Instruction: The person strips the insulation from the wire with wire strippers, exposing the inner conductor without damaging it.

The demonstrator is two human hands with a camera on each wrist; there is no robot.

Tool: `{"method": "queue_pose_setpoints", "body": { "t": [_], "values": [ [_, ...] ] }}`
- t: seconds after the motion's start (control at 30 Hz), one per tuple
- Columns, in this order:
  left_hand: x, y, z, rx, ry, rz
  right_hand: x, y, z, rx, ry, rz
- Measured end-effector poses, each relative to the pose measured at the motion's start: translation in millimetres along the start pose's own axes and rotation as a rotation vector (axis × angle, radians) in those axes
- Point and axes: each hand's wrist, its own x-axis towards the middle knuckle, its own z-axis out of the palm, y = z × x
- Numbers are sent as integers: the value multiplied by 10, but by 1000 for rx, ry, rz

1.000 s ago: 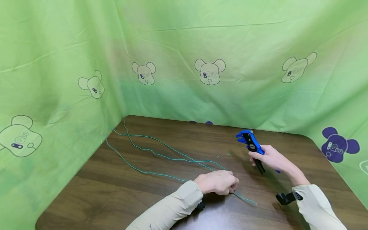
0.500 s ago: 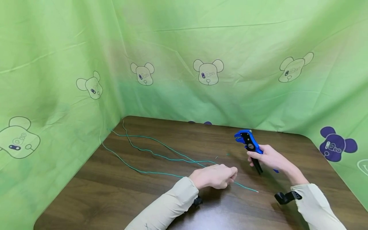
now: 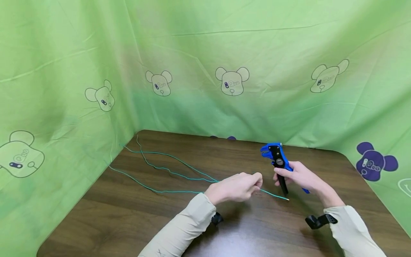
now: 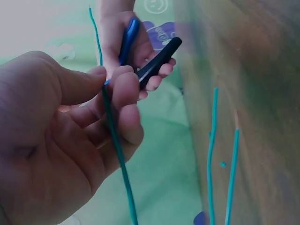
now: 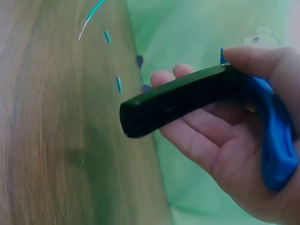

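Between thumb and index fingertip, my left hand (image 3: 236, 187) pinches a thin green wire (image 4: 117, 145). Its far end sticks out past the fingers toward the right hand. My right hand (image 3: 297, 175) grips a blue-and-black wire stripper (image 3: 278, 157), its blue head pointing up and away. Its black handle (image 5: 173, 103) and blue handle (image 5: 279, 154) stand spread apart in the right wrist view. Below the left hand, two other green wire ends lie on the table: one wire (image 4: 212, 154) and a second wire (image 4: 232, 173) with a bare copper-coloured tip.
Green wires (image 3: 179, 192) trail across the brown table (image 3: 96, 221) and over its left edge. Small cut green pieces, such as this scrap (image 5: 119, 85), lie on the tabletop. A green printed curtain (image 3: 192, 43) stands behind and at both sides.
The left hand has risen and moved slightly away from me. Several wire ends showed past its fingers before; now a single wire sticks out. The right hand and stripper have barely shifted.
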Motion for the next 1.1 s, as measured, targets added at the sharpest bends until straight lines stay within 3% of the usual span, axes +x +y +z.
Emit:
{"method": "queue_pose_setpoints", "body": {
  "t": [0.23,0.5,0.8,1.1],
  "values": [
    [-55,-52,-173,-59,112,34,-47,-134,27,120,-21,-19],
    [-138,-120,-362,-97,231,64,-84,-296,83,166,-52,-79],
    [-241,-177,-510,-142,329,39,-83,-383,154,182,-103,-166],
    [-255,-219,-586,-151,386,0,-143,-509,208,229,-114,-158]
  ]
}}
